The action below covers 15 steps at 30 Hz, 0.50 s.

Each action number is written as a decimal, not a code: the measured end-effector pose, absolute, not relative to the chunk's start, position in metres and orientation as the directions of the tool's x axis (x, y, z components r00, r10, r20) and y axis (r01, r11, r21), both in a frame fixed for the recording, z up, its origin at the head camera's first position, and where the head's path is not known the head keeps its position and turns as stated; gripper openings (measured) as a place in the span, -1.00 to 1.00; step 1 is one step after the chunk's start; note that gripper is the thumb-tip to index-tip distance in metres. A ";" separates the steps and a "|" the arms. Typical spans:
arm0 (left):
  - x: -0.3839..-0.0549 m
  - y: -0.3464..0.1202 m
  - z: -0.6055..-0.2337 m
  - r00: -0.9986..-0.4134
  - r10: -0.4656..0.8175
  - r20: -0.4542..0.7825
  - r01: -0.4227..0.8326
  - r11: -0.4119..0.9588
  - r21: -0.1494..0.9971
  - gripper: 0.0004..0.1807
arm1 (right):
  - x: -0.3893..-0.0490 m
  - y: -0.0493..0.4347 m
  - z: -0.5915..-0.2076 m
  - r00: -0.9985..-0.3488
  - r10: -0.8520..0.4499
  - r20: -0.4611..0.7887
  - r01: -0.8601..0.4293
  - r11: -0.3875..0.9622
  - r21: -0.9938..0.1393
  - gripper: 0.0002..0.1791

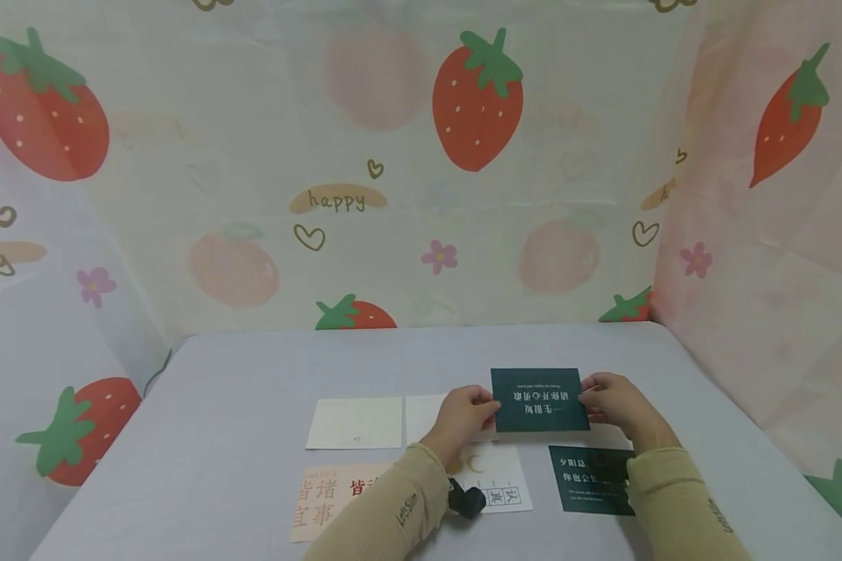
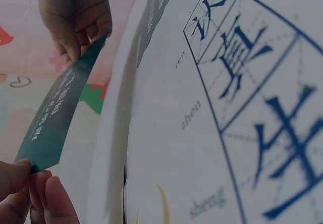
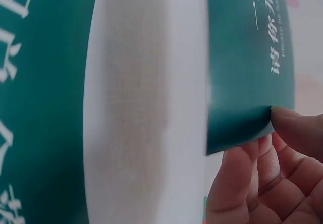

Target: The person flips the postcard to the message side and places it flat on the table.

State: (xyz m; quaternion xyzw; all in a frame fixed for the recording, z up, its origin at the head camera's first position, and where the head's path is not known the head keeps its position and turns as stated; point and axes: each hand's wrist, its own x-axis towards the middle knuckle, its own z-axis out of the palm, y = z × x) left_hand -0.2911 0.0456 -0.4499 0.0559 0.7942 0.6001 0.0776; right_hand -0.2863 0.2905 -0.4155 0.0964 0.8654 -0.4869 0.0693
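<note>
A dark green card (image 1: 539,400) with white Chinese characters is held up off the table between both hands. My left hand (image 1: 461,419) pinches its left edge between thumb and fingers; the right hand (image 1: 620,406) pinches the opposite edge. In the left wrist view the card (image 2: 63,105) stretches from one hand to the other. The right wrist view shows the thumb on the printed face of the card (image 3: 247,67) and fingers behind it. Below the right forearm, a second green card (image 1: 582,487) lies on the table, partly covered by the sleeve.
A white card with blue boxed characters (image 1: 508,475) and an orange card with red characters (image 1: 323,499) lie near the left sleeve, partly hidden. Behind them are a cream card (image 1: 355,423) and another white card (image 1: 424,409). The white table (image 1: 203,436) meets a strawberry-print curtain (image 1: 252,156).
</note>
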 end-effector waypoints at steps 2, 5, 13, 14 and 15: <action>-0.291 0.044 -0.450 -0.982 0.183 -0.051 0.004 0.287 0.958 -0.91 | -0.286 0.291 -0.415 -0.973 0.096 -0.211 0.230 0.510 -0.829 -0.84; -0.292 0.042 -0.448 -0.981 0.179 -0.073 -0.018 0.291 0.957 -0.91 | -0.285 0.291 -0.415 -0.973 0.096 -0.208 0.227 0.517 -0.826 -0.90; -0.293 0.036 -0.444 -0.978 0.179 -0.108 -0.060 0.258 0.964 -0.91 | -0.284 0.292 -0.411 -0.979 0.073 -0.190 0.201 0.512 -0.835 -0.93; -0.293 0.035 -0.444 -0.978 0.179 -0.105 -0.057 0.252 0.966 -0.91 | -0.284 0.292 -0.411 -0.980 0.072 -0.188 0.198 0.514 -0.835 -0.92; -0.294 0.035 -0.444 -0.978 0.180 -0.102 -0.056 0.244 0.968 -0.90 | -0.284 0.292 -0.410 -0.981 0.066 -0.180 0.188 0.515 -0.836 -0.92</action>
